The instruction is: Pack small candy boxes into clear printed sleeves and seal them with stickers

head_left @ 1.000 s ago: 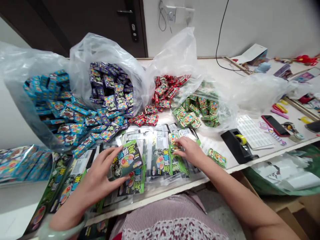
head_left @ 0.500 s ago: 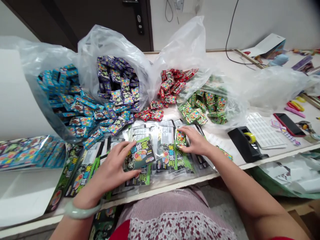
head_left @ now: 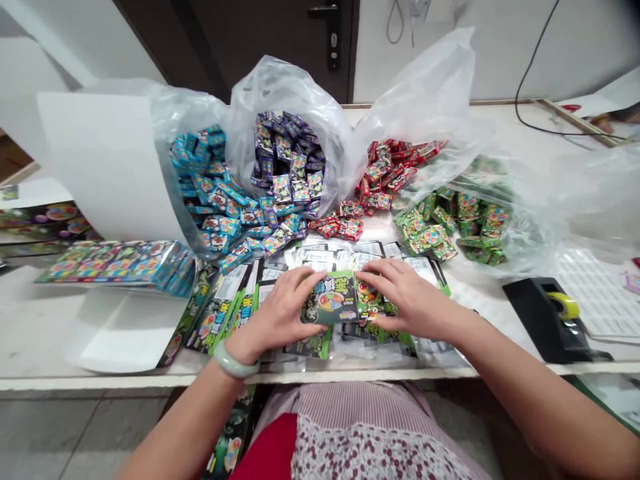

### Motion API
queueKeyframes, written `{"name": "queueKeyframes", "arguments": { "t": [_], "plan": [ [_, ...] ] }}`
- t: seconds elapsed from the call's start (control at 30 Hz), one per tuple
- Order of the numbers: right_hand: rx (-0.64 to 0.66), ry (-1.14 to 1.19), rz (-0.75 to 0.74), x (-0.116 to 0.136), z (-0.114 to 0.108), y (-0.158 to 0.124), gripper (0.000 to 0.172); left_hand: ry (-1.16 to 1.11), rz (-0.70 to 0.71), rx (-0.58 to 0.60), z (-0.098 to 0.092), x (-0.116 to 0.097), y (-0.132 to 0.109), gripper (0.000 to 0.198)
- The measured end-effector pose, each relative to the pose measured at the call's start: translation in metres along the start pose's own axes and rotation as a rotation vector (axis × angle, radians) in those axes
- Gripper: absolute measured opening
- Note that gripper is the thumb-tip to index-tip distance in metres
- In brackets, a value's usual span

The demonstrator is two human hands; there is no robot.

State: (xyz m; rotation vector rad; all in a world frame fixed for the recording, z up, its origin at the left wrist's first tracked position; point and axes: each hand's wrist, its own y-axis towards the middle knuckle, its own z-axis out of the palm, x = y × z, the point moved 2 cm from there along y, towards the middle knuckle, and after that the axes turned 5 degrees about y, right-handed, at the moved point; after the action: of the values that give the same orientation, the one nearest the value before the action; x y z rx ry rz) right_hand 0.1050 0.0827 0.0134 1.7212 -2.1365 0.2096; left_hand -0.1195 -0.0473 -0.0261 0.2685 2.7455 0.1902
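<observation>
My left hand (head_left: 283, 312) grips a dark printed pouch (head_left: 330, 300) with green lettering between thumb and fingers. Against the right edge of that pouch, my right hand (head_left: 413, 297) holds a small green candy box (head_left: 369, 301), its fingers curled over the top and thumb below. Whether the box's left end is inside the pouch or only touching it, I cannot tell. Beneath both hands lie more dark-and-green pouches (head_left: 313, 345) in overlapping layers on the table.
Behind stand clear bags spilling small boxes: blue boxes (head_left: 220, 223), purple boxes (head_left: 299, 167), red boxes (head_left: 383, 177) and green boxes (head_left: 467, 210). A black tape dispenser (head_left: 537, 320) is at right. Shrink-wrapped blue boxes (head_left: 120, 262) and white card (head_left: 115, 167) occupy the left.
My right hand has brought the small green box left, up against the pouch. My left hand keeps its hold on the pouch. The camera view has swung left.
</observation>
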Motion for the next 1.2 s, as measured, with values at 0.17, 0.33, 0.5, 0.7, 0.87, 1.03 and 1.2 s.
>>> {"name": "queueKeyframes", "arguments": {
  "t": [0.17,0.33,0.5,0.7,0.87,1.03,1.2],
  "plan": [
    [0.058,0.151,-0.027,-0.004,0.010,0.004,0.080,-0.045,0.020,0.016,0.004,-0.002,-0.005,0.093],
    [-0.176,0.360,0.072,-0.006,0.026,0.009,0.096,-0.062,-0.057,-0.045,0.007,0.000,-0.007,0.091],
    [-0.261,0.482,0.135,0.010,0.035,0.014,0.044,-0.090,-0.094,-0.089,0.006,0.003,-0.009,0.093],
    [-0.410,0.519,0.648,-0.074,0.028,0.062,0.026,-0.047,-0.154,-0.109,-0.003,0.015,-0.018,0.091],
    [-0.334,0.502,0.816,-0.142,0.048,0.120,0.033,-0.017,-0.167,-0.119,-0.006,0.020,-0.026,0.092],
    [-0.374,0.605,0.776,-0.146,0.054,0.118,0.030,-0.031,-0.224,-0.140,-0.006,0.026,-0.034,0.087],
    [-0.366,0.686,0.637,-0.132,0.035,0.068,0.041,-0.064,-0.241,-0.154,-0.008,0.035,-0.036,0.085]
  ]
}}
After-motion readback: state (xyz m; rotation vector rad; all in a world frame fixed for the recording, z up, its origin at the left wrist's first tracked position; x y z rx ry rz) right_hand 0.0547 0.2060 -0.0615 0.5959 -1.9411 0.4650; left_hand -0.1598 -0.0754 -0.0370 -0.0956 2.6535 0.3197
